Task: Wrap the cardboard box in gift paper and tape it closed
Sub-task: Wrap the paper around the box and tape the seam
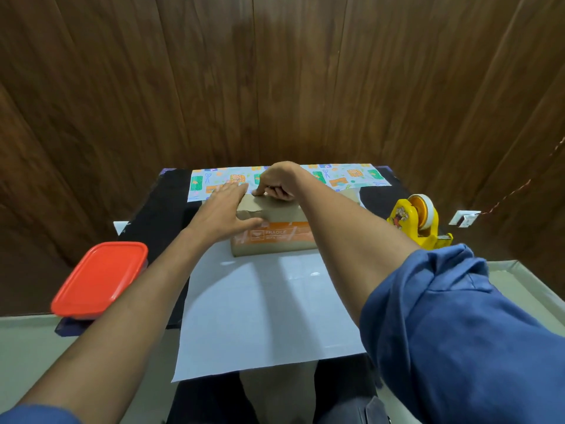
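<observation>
Both hands (224,209) and forearms hide most of the cardboard box (275,237) top.

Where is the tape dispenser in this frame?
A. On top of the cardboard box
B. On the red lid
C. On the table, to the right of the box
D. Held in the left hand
C. The yellow tape dispenser stands on the table to the right of the cardboard box, untouched by either hand.

"FRAGILE" on the cardboard box's (275,240) orange tape.
</observation>
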